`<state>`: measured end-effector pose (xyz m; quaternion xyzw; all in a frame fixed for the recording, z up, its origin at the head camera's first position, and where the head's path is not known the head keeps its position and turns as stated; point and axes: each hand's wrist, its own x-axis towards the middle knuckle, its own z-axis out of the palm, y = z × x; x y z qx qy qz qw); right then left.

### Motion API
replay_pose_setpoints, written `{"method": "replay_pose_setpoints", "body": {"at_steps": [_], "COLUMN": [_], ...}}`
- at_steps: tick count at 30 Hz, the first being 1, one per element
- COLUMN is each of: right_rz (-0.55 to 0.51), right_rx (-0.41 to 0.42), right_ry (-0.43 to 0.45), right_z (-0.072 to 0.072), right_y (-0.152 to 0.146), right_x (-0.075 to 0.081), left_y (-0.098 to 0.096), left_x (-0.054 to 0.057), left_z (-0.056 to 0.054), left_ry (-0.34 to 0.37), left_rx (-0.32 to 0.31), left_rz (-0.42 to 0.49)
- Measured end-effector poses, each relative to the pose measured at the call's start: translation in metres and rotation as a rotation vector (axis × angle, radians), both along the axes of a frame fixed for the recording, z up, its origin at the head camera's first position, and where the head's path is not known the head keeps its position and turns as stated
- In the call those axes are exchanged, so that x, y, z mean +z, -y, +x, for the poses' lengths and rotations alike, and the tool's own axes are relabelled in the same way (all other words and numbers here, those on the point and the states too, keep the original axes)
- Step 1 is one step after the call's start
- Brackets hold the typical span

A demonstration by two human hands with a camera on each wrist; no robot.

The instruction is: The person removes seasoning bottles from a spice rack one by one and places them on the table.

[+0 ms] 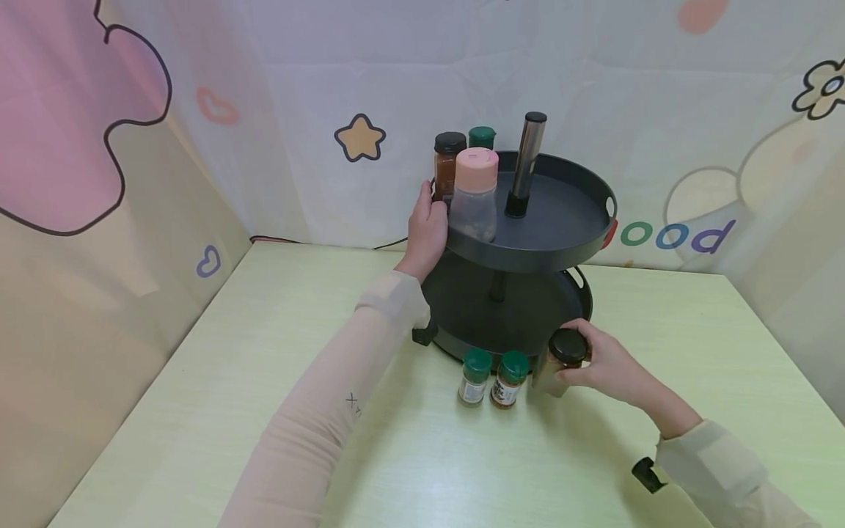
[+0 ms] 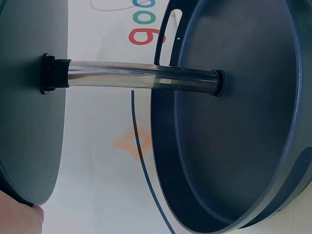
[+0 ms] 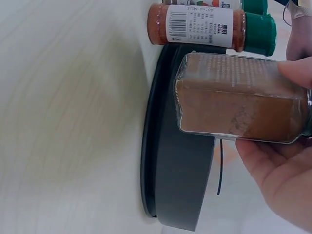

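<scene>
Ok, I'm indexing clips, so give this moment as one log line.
left hand: touches upper tray; right hand: holds black-lidded jar; two green-capped bottles: on table

On the table [image 1: 462, 469], just before the lower tray [image 1: 528, 308], we see two spice jars [image 1: 472, 391] side by side; to their right is a powder jar [image 3: 234, 102] in the right hand [image 1: 610, 367]. On the left of the upper tray [image 1: 568, 213], a bottle [image 1: 475, 205] stands before two more jars [image 1: 445, 167].
</scene>
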<state>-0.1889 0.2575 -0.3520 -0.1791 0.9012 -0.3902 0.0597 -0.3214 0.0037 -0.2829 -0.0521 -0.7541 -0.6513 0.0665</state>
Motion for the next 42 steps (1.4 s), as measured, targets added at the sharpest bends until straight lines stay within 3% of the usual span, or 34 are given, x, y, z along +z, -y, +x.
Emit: {"method": "replay_pose_setpoints", "body": {"at_steps": [13, 42], "right_rz": [-0.015, 0.058], "right_rx": [0.043, 0.003], "right_ry": [0.038, -0.002], "right_z": [-0.006, 0.000], "right_y": [-0.005, -0.003], "right_x": [-0.013, -0.029], "left_y": [0.000, 0.000], "left_x": [0.000, 0.000], "left_z": [0.000, 0.000], "left_ry": [0.011, -0.002], "left_rx": [0.004, 0.000], "left_rz": [-0.001, -0.005]}}
